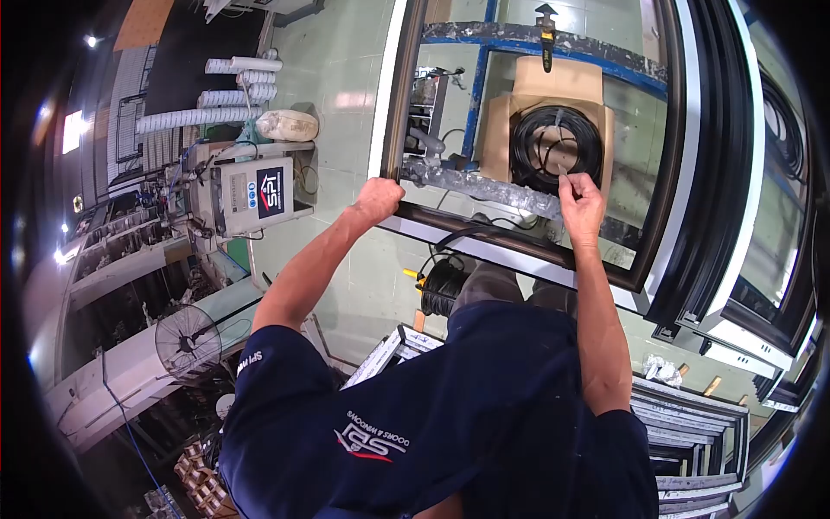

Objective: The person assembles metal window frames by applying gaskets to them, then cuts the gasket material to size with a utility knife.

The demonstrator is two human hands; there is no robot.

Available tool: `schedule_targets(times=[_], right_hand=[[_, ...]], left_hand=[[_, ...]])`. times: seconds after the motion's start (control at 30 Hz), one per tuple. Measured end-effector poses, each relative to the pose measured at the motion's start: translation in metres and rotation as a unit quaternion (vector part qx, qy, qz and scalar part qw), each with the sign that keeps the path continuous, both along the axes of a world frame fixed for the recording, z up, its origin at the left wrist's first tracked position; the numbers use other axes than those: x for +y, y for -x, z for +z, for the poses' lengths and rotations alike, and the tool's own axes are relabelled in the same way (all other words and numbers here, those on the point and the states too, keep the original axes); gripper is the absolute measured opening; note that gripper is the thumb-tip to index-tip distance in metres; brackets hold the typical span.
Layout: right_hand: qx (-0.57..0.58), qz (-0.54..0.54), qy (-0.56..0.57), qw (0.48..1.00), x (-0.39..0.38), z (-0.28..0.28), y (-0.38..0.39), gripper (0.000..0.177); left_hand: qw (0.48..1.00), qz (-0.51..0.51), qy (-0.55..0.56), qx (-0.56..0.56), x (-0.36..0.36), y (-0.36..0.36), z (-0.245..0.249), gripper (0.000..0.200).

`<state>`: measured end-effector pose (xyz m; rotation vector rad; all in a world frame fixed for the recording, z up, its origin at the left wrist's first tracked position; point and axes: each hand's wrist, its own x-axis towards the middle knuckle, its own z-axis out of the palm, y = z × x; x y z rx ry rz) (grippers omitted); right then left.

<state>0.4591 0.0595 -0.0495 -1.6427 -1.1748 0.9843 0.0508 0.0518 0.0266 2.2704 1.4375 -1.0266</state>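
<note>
While the left hand [378,199] clamps a corner of the window frame [519,248], apparently steadying it on its blue stand [536,43], the right hand [581,204] pinches shut above the near rail; on what, I cannot tell.

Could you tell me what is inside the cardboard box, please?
A coil of black cord fills the cardboard box, seen through the window frame the left hand grips. The coil covers the box floor; the right hand hides the coil's lower edge.

"SPI" on grey box [271,192]; "SPI DOORS & WINDOWS" on shirt [372,437].
</note>
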Motion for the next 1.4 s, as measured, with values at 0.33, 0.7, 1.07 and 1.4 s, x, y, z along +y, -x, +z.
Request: schedule_targets(times=[0.33,0.7,1.07,1.4], right_hand=[[-0.001,-0.006,-0.005,1.0,0.0,0.005,0.001,0.016],[0.042,-0.02,-0.018,0.999,-0.002,-0.004,0.002,0.012],[0.328,0.255,0.189,0.89,-0.036,0.131,0.115,0.005],[0.075,0.388,0.196,0.897,-0.043,0.124,0.232,0.021]], left_hand=[[1.0,-0.005,0.013,0.021,0.006,-0.005,0.003,0.009],[0.908,0.281,-0.145,-0.274,-0.015,0.004,0.032,0.008],[0.371,0.581,0.05,-0.723,-0.129,-0.152,0.057,0.036],[0.302,0.634,-0.187,-0.686,-0.184,-0.081,0.023,0.009]])
